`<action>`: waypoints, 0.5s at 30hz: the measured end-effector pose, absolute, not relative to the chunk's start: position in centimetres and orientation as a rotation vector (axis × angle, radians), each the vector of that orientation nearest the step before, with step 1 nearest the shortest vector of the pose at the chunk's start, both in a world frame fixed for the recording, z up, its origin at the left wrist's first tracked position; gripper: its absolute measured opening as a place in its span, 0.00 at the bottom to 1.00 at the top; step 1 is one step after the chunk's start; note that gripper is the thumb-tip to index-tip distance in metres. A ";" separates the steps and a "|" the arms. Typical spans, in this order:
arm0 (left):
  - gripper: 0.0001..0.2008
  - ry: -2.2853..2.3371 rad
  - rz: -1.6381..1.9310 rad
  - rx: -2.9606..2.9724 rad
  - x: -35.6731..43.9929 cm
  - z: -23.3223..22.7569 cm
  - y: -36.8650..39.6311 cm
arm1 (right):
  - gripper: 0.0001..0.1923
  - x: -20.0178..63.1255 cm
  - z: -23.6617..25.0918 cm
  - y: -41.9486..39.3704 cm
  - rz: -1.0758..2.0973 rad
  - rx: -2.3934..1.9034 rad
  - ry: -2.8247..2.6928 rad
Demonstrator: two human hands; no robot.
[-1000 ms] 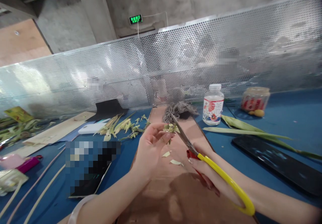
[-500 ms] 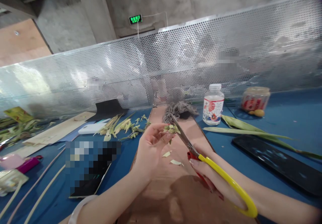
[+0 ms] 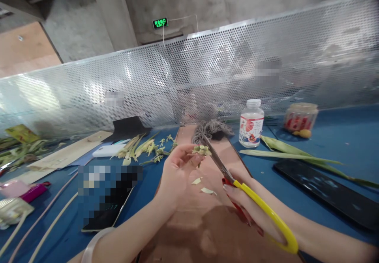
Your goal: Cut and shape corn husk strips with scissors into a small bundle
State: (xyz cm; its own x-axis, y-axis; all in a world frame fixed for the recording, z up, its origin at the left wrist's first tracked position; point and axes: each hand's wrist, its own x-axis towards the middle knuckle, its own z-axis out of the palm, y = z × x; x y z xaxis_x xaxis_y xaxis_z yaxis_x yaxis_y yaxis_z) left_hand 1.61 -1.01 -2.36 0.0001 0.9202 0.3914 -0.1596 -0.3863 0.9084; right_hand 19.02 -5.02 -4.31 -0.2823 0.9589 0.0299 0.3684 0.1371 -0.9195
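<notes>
At the far left of the blue desk (image 3: 146, 184), loose green leaves (image 3: 17, 148) lie behind a pink and magenta item (image 3: 32, 193). Next comes a phone (image 3: 102, 217), partly blurred out, then a spread of pale sprigs (image 3: 145, 146). Over a brown board (image 3: 183, 231), the left of the two hands (image 3: 180, 164) pinches a small greenish cluster (image 3: 201, 150) in its fingertips, above two pale scraps (image 3: 207, 191). Grey yarn (image 3: 211, 129) lies beyond. The right hand (image 3: 247, 200) grips scissors (image 3: 220, 162) with red and yellow handles; their blades reach the cluster's right side, though I cannot tell whether they touch. Farther right stand a white-capped bottle (image 3: 251, 129), long green leaves (image 3: 290, 152) lying beside it, and a jar (image 3: 300, 117).
</notes>
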 end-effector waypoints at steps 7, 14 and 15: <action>0.11 0.757 1.511 1.338 1.5 -2.5 -0.9 | 0.10 19.3 -5.3 -4.7 1.318 -1.170 -1.673; 0.09 0.650 1.473 1.312 1.6 -2.6 -1.0 | 0.12 19.3 -6.2 -4.3 1.337 -1.148 -1.652; 0.09 0.655 1.478 1.305 1.7 -2.6 -1.1 | 0.13 19.4 -6.4 -4.2 1.332 -1.144 -1.663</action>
